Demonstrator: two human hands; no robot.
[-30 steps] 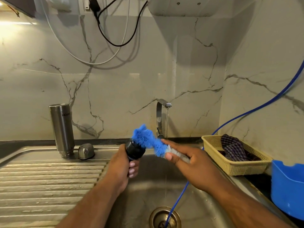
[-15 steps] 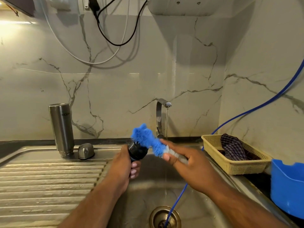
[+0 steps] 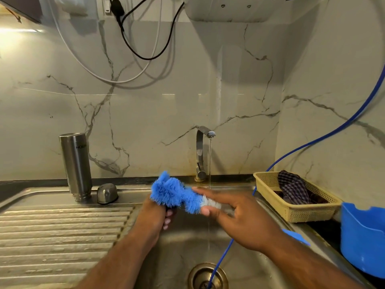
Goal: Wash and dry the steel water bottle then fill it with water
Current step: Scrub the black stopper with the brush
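Observation:
The steel water bottle [image 3: 76, 165] stands mouth-down at the back of the ribbed drainboard [image 3: 52, 230], away from both hands. Its domed steel cap [image 3: 107, 193] lies just right of it. Over the sink, my left hand [image 3: 154, 217] grips a small black lid part [image 3: 171, 210], which is mostly hidden under the bristles. My right hand [image 3: 239, 217] holds a blue bottle brush [image 3: 173, 192] near its grey neck, thumb beneath and index finger along the top. The bristle head presses onto the black part.
The tap [image 3: 201, 155] runs a thin stream into the basin, just behind my right hand. A blue hose [image 3: 312, 142] drops into the drain [image 3: 207, 276]. A yellow basket [image 3: 308, 211] with a checked cloth [image 3: 293, 187] and a blue tub [image 3: 362, 236] stand at right.
The brush head has come down over the black lid part, which showed clearly in my left hand before. The bottle and cap have not moved.

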